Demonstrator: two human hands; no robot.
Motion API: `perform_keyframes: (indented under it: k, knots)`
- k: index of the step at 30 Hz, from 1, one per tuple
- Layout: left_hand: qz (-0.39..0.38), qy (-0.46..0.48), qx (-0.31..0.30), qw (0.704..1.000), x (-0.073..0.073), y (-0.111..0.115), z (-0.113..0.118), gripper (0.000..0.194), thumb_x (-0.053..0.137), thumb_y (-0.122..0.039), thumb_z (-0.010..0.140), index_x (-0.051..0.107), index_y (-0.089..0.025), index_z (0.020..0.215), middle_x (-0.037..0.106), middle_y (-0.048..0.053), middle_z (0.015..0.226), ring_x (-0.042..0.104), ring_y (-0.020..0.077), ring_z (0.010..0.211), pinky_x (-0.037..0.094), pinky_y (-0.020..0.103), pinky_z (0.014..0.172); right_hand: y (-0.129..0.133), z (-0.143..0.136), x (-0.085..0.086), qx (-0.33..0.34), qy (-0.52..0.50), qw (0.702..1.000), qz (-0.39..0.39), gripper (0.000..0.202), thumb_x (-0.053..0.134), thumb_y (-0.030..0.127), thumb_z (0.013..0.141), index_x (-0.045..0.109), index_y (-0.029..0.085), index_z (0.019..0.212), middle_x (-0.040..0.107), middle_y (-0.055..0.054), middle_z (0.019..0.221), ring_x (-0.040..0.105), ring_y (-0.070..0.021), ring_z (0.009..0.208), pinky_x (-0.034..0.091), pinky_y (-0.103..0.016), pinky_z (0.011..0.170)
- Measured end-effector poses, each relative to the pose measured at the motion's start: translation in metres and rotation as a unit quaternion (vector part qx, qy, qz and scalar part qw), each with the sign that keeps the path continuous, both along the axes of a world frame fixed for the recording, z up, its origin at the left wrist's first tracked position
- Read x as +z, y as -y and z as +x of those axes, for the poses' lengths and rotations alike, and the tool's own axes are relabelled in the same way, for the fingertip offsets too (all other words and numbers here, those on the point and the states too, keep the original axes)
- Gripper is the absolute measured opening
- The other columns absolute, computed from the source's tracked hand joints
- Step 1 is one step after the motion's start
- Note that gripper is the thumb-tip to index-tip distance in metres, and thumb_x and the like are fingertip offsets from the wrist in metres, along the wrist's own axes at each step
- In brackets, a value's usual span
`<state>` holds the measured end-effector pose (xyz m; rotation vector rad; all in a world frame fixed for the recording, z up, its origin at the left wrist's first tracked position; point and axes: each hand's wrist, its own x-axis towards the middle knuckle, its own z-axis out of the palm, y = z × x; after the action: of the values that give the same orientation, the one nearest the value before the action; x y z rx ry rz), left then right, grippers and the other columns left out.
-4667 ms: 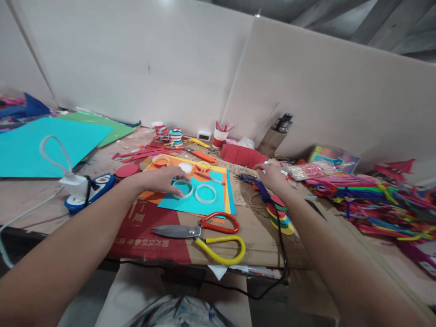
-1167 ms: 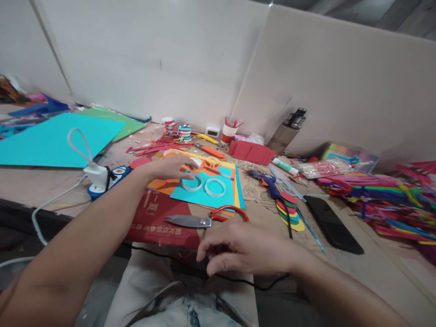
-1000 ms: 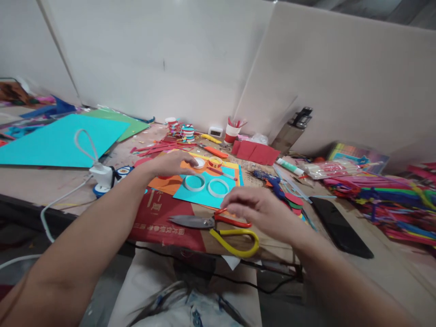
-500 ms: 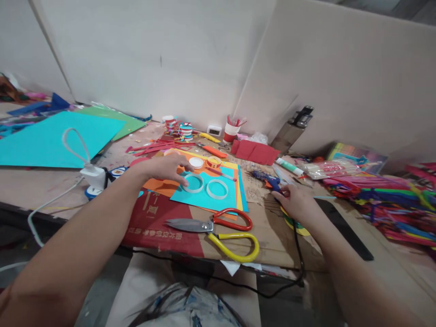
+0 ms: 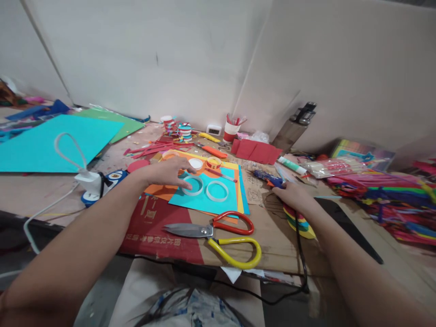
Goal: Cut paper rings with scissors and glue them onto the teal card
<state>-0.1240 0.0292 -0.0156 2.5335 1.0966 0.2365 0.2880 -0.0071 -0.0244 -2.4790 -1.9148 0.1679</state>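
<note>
My left hand (image 5: 168, 172) hovers over the coloured paper with fingers apart, its thumb by the left white ring (image 5: 192, 186); I cannot tell whether they touch. A second white ring (image 5: 217, 191) lies beside that one on a turquoise sheet (image 5: 194, 204). Farther back are a white disc (image 5: 195, 164), a red-and-yellow ring (image 5: 214, 162) and a thin red stick (image 5: 223, 175). At the right, my right hand (image 5: 295, 198) is closed round the handle of a blue glue gun (image 5: 267, 177), its nozzle pointing left. Large scissors (image 5: 204, 230) with red and yellow handles lie partly open in front.
A black cord (image 5: 299, 245) hangs from the glue gun over the table's front edge. Behind stand a cup of red strips (image 5: 231, 131) and a bottle (image 5: 294, 127). Pipe cleaners (image 5: 391, 200) are heaped right; a white charger (image 5: 90, 181) sits left. An orange cutter (image 5: 214, 151) lies behind the paper.
The view has shifted slightly. My left hand stays over the rings, its fingers much the same. My right hand keeps its hold on the glue gun.
</note>
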Motion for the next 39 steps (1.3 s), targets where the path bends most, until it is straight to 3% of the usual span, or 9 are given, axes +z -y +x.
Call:
perform_keyframes:
  k: [6,10,13,16,18,21,28,35,39]
  knots:
    - [0.007,0.024,0.003,1.000,0.004,0.001,-0.001,0.055,0.068,-0.055,0.072,0.067,-0.022,0.116,0.062,0.008,0.118,0.056,0.0231,0.110,0.041,0.031,0.094,0.001,-0.004,0.006,-0.058,-0.109,0.990,0.065,0.023,0.055,0.039,0.075,0.062,0.018,0.071,0.066,-0.010,0.072,0.062,-0.0234,0.070,0.040,-0.030,0.059]
    - [0.000,0.018,-0.018,1.000,0.000,-0.003,-0.004,0.062,0.073,-0.057,0.066,0.066,-0.024,0.119,0.062,0.006,0.115,0.056,0.0223,0.107,0.041,0.030,0.092,0.014,-0.006,0.013,-0.079,-0.196,0.960,0.184,0.008,0.056,0.027,0.071,0.052,0.021,0.067,0.053,-0.002,0.058,0.051,-0.0179,0.057,0.037,-0.030,0.055]
    - [0.002,0.010,-0.017,1.000,-0.002,-0.003,-0.004,0.060,0.073,-0.055,0.067,0.066,-0.026,0.120,0.062,0.006,0.115,0.056,0.0221,0.107,0.041,0.030,0.093,0.021,-0.012,0.015,-0.069,-0.383,0.877,0.283,0.017,0.059,0.021,0.064,0.049,0.023,0.077,0.051,0.002,0.061,0.047,-0.0139,0.052,0.038,-0.028,0.051]
    - [0.008,0.004,-0.006,1.000,-0.001,-0.002,-0.003,0.058,0.072,-0.052,0.070,0.066,-0.025,0.121,0.061,0.007,0.116,0.055,0.0221,0.109,0.040,0.030,0.094,0.024,-0.021,0.015,-0.072,-0.561,0.783,0.259,0.029,0.064,0.019,0.058,0.050,0.024,0.082,0.056,0.002,0.069,0.051,-0.0128,0.055,0.044,-0.027,0.050]
    - [0.011,0.002,-0.004,1.000,0.000,-0.001,-0.003,0.057,0.072,-0.051,0.071,0.065,-0.024,0.121,0.061,0.007,0.115,0.055,0.0220,0.108,0.040,0.030,0.094,0.025,-0.027,0.015,-0.069,-0.602,0.761,0.231,0.034,0.068,0.018,0.053,0.051,0.024,0.081,0.057,0.003,0.070,0.053,-0.0121,0.056,0.046,-0.025,0.049]
    - [0.010,-0.002,-0.009,1.000,0.000,-0.002,-0.002,0.057,0.073,-0.051,0.070,0.066,-0.025,0.121,0.061,0.007,0.114,0.055,0.0219,0.108,0.040,0.030,0.094,0.026,-0.033,0.017,-0.042,-0.626,0.745,0.228,0.040,0.074,0.016,0.050,0.054,0.023,0.085,0.061,0.004,0.073,0.054,-0.0098,0.057,0.048,-0.021,0.050]
    - [-0.020,-0.007,-0.008,1.000,0.000,-0.001,0.000,0.063,0.076,-0.049,0.067,0.063,-0.026,0.124,0.060,0.006,0.126,0.054,0.0232,0.115,0.041,0.031,0.097,0.040,-0.054,0.033,0.065,-0.644,0.732,0.213,0.036,0.077,0.020,0.061,0.057,0.023,0.090,0.063,0.003,0.072,0.055,-0.0102,0.060,0.046,-0.020,0.051]
    - [-0.013,0.002,-0.014,1.000,0.002,0.001,0.000,0.062,0.078,-0.048,0.065,0.065,-0.025,0.122,0.063,0.005,0.120,0.058,0.0222,0.108,0.044,0.029,0.092,0.046,-0.106,0.059,0.198,-0.621,0.734,0.192,0.029,0.070,0.024,0.076,0.051,0.025,0.099,0.060,0.003,0.073,0.056,-0.0130,0.061,0.044,-0.026,0.051]
    - [-0.008,-0.008,-0.013,1.000,0.001,0.000,0.001,0.061,0.078,-0.046,0.066,0.064,-0.024,0.121,0.063,0.006,0.120,0.057,0.0219,0.108,0.044,0.029,0.091,0.048,-0.132,0.057,0.226,-0.625,0.715,0.219,0.028,0.065,0.023,0.079,0.046,0.026,0.100,0.059,0.005,0.069,0.055,-0.0129,0.056,0.043,-0.026,0.048]
